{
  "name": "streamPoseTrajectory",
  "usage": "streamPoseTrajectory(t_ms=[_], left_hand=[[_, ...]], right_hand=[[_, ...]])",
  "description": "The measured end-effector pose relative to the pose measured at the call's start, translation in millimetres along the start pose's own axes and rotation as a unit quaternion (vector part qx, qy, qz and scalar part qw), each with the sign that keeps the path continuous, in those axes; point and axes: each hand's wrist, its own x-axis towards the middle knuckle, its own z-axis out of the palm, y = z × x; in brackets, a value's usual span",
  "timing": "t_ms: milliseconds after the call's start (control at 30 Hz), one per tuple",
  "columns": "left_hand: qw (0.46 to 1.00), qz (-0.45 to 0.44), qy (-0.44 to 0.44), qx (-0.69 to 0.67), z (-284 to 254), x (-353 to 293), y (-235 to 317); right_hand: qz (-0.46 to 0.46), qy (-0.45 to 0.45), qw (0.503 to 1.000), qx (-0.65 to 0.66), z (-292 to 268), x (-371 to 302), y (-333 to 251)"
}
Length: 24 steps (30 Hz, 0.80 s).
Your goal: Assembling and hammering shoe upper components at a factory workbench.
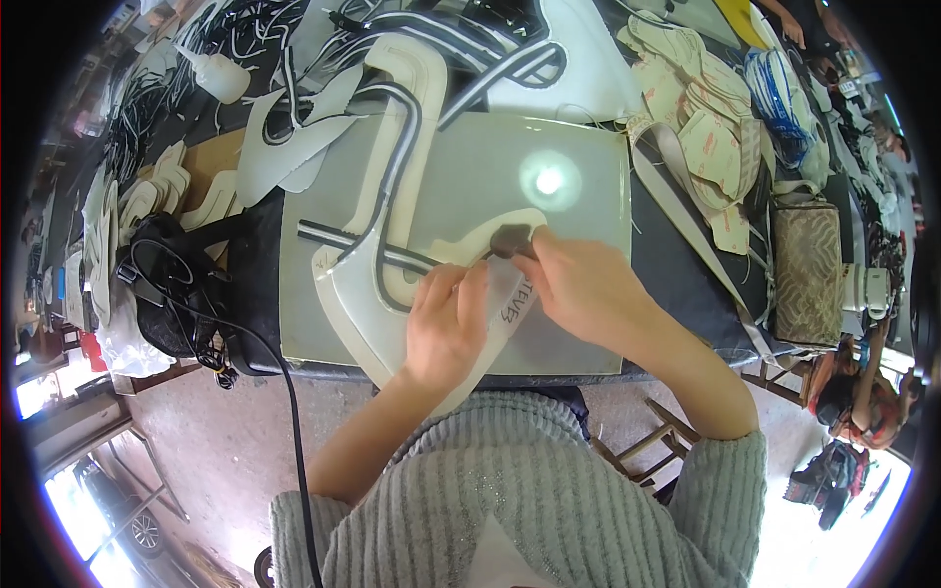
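On a pale mat [578,323] in the middle of the cluttered worktop [686,265], the left hand [446,328] presses flat, fingers released, on a cream cut shoe piece [363,323], while the right hand [588,289] has its fingers clenched around a small dark block [510,238] touching that piece's edge. Dark trim strips [392,176] cross the piece just beyond the hands. A black bag [176,284] with a cable sits to the left, a woven pouch [809,269] to the right, and stacked cream cut-outs [706,118] crowd the far side.
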Motion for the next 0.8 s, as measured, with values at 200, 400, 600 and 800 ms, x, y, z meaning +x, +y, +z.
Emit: streamPoseTrajectory(t_ms=[200, 400, 600, 800], left_hand=[[0.993, -0.065, 0.001, -0.096, -6.2, 8.3, -2.1], [0.997, 0.020, -0.044, -0.059, -17.6, 6.8, -16.1], [0.998, 0.054, -0.015, -0.019, -15.1, 9.0, -11.0], [0.999, 0.050, -0.009, -0.009, -14.4, 7.0, -10.8]], right_hand=[[0.023, -0.028, 0.999, -0.002, 8.9, 5.8, 2.1], [0.004, -0.014, 1.000, -0.007, 5.3, 1.0, 5.3], [-0.009, 0.089, 0.994, 0.068, -7.6, 5.7, -8.0], [0.019, 0.004, 1.000, 0.022, -6.1, 6.0, -9.3]])
